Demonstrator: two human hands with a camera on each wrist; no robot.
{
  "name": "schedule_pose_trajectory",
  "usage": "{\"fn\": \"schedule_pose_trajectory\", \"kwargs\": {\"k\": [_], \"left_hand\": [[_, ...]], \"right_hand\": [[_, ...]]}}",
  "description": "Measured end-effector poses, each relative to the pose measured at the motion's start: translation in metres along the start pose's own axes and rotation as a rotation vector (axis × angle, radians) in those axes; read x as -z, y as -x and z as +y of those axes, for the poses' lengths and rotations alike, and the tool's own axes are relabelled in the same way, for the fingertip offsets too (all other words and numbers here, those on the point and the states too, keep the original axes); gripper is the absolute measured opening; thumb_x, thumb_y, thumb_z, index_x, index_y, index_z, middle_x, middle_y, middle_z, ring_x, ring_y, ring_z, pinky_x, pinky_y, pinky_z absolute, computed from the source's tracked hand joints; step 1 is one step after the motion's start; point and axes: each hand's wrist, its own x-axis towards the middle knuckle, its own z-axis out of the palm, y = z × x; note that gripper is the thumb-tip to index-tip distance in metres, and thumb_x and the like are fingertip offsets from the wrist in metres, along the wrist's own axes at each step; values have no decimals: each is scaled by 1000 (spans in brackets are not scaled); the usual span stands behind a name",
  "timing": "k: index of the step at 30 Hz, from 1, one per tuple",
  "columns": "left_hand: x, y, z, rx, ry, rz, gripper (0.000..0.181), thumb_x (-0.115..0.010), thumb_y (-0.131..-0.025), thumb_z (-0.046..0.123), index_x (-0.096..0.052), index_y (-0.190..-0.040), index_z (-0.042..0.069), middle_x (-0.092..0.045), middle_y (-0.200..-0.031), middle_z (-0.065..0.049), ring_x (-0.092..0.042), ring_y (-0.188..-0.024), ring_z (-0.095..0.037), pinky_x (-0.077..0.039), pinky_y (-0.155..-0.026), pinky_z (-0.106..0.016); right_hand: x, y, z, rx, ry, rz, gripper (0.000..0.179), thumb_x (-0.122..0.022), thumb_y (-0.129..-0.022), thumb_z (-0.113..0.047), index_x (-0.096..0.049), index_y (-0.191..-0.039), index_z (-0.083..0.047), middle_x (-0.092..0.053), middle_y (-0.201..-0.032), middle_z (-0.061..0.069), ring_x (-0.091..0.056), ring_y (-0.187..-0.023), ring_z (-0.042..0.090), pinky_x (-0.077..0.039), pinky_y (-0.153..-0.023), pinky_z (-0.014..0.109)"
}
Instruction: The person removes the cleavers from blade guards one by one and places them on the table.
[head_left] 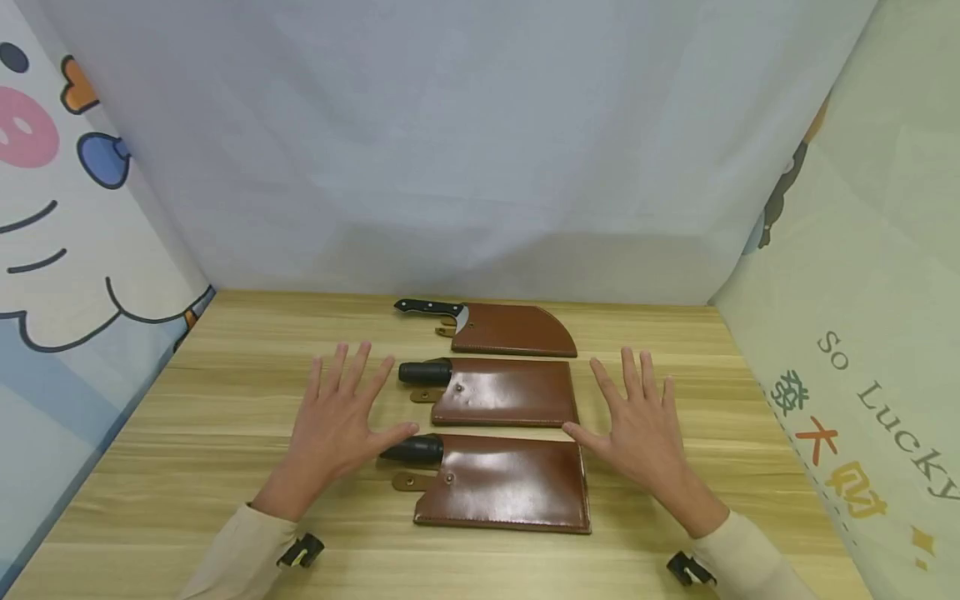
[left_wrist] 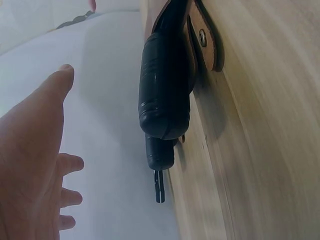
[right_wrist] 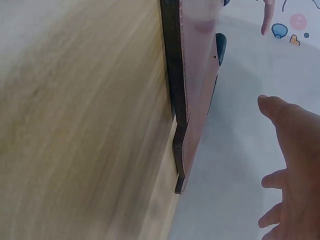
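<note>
Three knives in brown leather sheaths lie in a column on the table, handles to the left. The farthest sheath (head_left: 517,327) has a curved end, and a black riveted handle (head_left: 429,307) sticks out of it. Nearer are a middle sheath (head_left: 510,393) and a front sheath (head_left: 510,483), both squarish, with smooth black handles. My left hand (head_left: 337,425), fingers spread, hovers by the handles, its thumb near the front handle (left_wrist: 164,90). On the other side my right hand (head_left: 641,425) is spread too, thumb near the sheaths' right edges (right_wrist: 175,60). Neither hand holds anything.
The wood-grain table (head_left: 180,467) is backed by a hanging white cloth (head_left: 465,150). Printed panels stand on both sides, a cartoon one (head_left: 67,208) at left and a pale green one with lettering (head_left: 885,333) at right. Snapped straps (head_left: 414,482) stick out beside the handles.
</note>
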Motion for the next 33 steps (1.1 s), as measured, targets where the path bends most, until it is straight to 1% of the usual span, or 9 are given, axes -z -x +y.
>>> {"fn": "schedule_pose_trajectory", "kwargs": {"k": [4,7,10,13,17,22,26,30,33], "left_hand": [[-1,1,0,-4,-4,0,100,-47,-87,84,-32,-162,19,-14,-170,-15,-6,-157,-41,4,-124,-59],[0,2,1,-10,-1,8,100,-48,-87,83,-33,-162,19,-16,-170,-16,-8,-156,-42,0,-124,-60],[1,4,1,-21,4,15,100,-49,-87,83,-33,-162,19,-17,-170,-16,-9,-156,-42,-5,-124,-61],[2,6,1,-31,27,17,100,-51,-87,82,-33,-162,18,-18,-169,-16,-11,-156,-42,-8,-123,-62],[3,11,-1,-45,66,14,98,-53,-88,79,-34,-161,17,-19,-169,-17,-13,-155,-42,-9,-123,-62],[2,18,-7,-83,95,-1,95,-57,-90,74,-34,-161,14,-18,-169,-18,-14,-155,-43,-12,-123,-62],[1,26,-16,-125,106,-16,94,-58,-92,71,-34,-161,12,-19,-169,-18,-17,-154,-44,-14,-123,-62],[-1,34,-25,-169,121,-3,90,-61,-92,68,-38,-158,10,-27,-166,-19,-25,-151,-45,-19,-121,-62],[-4,38,-29,-193,139,2,87,-63,-92,65,-43,-155,8,-34,-163,-20,-31,-148,-45,-26,-118,-62]], "right_hand": [[-1,2,0,-1,-11,-15,99,-61,-85,-76,-36,-160,-17,-15,-167,28,-11,-153,50,-16,-114,77],[0,4,0,12,-30,-16,100,-61,-85,-77,-37,-160,-16,-16,-167,27,-11,-154,49,-17,-113,77],[0,7,-2,33,-53,-8,99,-62,-84,-76,-38,-159,-15,-18,-166,27,-11,-154,48,-18,-113,77],[1,10,-3,58,-63,0,99,-63,-84,-76,-40,-158,-15,-19,-166,26,-11,-154,47,-19,-113,76],[3,15,-4,105,-47,7,99,-64,-83,-76,-41,-157,-15,-20,-166,27,-13,-154,47,-24,-112,75],[6,24,-2,158,-47,7,99,-65,-84,-74,-38,-159,-17,-20,-166,25,-15,-154,47,-27,-112,73],[8,32,3,194,-53,10,96,-68,-84,-72,-41,-157,-15,-25,-165,25,-19,-152,48,-30,-111,72],[11,38,7,222,-67,-15,95,-70,-83,-70,-44,-155,-14,-27,-165,23,-22,-151,48,-32,-110,72],[12,41,8,241,-84,-46,95,-70,-83,-71,-44,-156,-15,-26,-166,21,-23,-151,47,-34,-110,71]]}}
